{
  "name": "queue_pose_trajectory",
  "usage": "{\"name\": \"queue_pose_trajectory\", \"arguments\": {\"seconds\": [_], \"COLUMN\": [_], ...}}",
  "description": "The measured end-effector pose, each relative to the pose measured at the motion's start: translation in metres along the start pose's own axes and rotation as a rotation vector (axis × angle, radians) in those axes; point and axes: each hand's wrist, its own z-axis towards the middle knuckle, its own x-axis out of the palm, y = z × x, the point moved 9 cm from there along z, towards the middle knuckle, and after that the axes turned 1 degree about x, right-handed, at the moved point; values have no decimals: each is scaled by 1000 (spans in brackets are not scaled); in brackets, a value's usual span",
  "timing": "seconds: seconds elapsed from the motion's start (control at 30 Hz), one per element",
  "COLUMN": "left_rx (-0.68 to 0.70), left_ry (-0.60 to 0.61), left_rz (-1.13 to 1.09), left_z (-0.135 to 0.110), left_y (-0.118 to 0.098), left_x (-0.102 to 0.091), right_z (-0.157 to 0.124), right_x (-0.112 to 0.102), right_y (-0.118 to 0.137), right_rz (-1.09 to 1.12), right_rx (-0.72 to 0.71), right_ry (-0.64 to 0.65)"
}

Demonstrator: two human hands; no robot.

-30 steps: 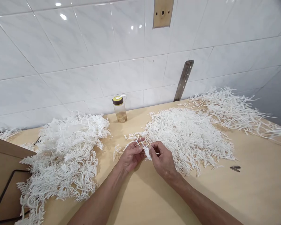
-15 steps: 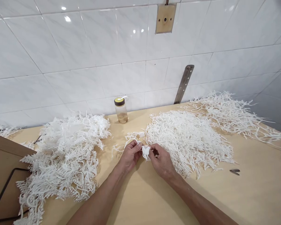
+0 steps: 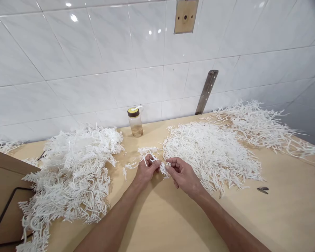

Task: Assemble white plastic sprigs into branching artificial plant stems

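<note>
Between my two hands is a small white branched plastic piece, with many short prongs. My left hand pinches it between thumb and fingers, and a white strand sticks up past the knuckles. On its other side, my right hand has thumb and forefinger closed on the piece's edge. Just beyond the hands lies another small white branched piece on the table. Some loose curled white strands rest left of my left hand. A large heap of short white pieces spreads right behind my right hand.
A big heap of white branched pieces covers the left, beside a cardboard box. Longer white strands lie at the back right. A lidded bottle and a metal strip stand by the tiled wall. Small metal snips lie right.
The white piece has turned in my fingers and now sits lower, angled toward my right hand. My right thumb and forefinger have shifted along it. The view has tilted slightly downward.
</note>
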Motion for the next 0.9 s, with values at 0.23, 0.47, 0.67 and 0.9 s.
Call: {"name": "queue_pose_trajectory", "arguments": {"seconds": [0.23, 0.47, 0.67, 0.9], "left_rx": [0, -75, -158, -159], "left_ry": [-13, 90, 148, 84], "left_rz": [36, -312, -306, -315], "left_z": [-2, -2, -6, -4], "left_y": [-2, 4, 6, 8], "left_x": [2, 11, 17, 13], "right_z": [0, -2, -2, -3], "right_x": [-12, -5, -4, -3], "right_y": [3, -4, -6, 2], "right_rz": [-97, -126, -45, -28], "right_rx": [-50, -62, -42, -63], "right_ry": [-163, -178, -197, -182]}}
